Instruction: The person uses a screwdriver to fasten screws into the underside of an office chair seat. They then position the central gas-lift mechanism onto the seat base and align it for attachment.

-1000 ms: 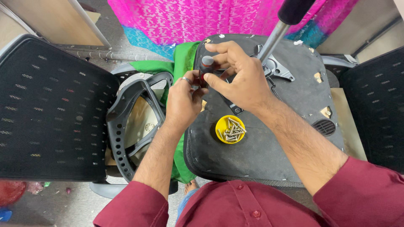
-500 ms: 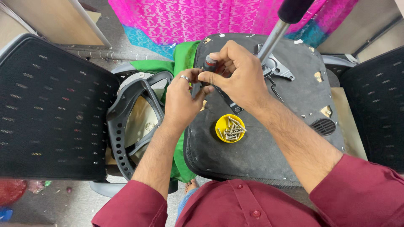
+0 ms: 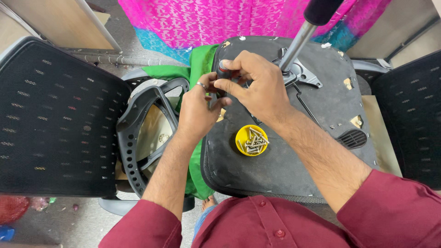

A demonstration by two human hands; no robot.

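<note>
2 hands (image 3: 225, 94) hide most of a dark-handled tool (image 3: 223, 69) they grip.

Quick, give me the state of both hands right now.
Left hand: fingers curled at the tool's lower end; what they pinch cannot be told.
Right hand: closed around the dark handle of a screwdriver, over the upturned chair seat.

Yellow screw dish (image 3: 251, 140), green cloth (image 3: 198, 69), pink-and-blue patterned fabric (image 3: 220, 18).
</note>
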